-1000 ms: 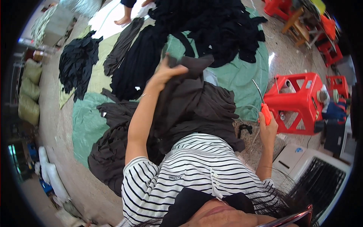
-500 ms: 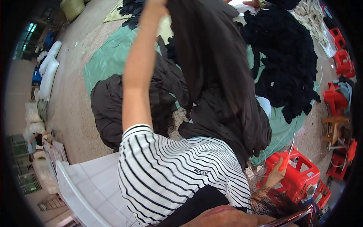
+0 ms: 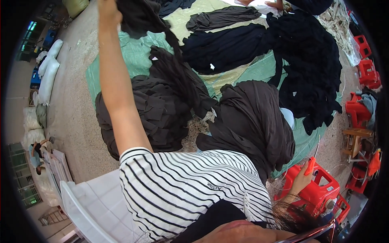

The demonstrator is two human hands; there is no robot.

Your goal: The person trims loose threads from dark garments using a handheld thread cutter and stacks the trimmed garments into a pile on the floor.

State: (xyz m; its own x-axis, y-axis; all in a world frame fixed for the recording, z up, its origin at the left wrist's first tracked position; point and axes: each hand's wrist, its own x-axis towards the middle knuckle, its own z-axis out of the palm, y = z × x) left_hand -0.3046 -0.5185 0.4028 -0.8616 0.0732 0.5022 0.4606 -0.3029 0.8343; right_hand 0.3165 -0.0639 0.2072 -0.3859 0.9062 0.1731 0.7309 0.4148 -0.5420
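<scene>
At the top left, my left arm is stretched far out, and my left hand (image 3: 108, 14), smeared by motion, grips a dark brown cloth (image 3: 139, 18). From there the cloth trails down toward a heap of dark brown cloth pieces (image 3: 156, 109) on the floor. More dark brown fabric (image 3: 253, 117) lies bunched over my lap. Low on the right, my right hand (image 3: 302, 180) is closed around a red-handled tool (image 3: 310, 166) with a thin metal rod pointing up. The kind of tool is not clear.
Green sheeting (image 3: 304, 137) covers the floor under a navy fabric heap (image 3: 310, 69) and a navy bundle (image 3: 227, 48). Red plastic stools (image 3: 324, 182) stand at the right. Another person's hand (image 3: 275, 4) shows at the top. A white plastic chair (image 3: 93, 194) is at lower left.
My left hand has swung leftward with the dark brown cloth, pulling it off the lap area and uncovering the navy bundle behind. My right hand, still holding the tool, has shifted slightly.
</scene>
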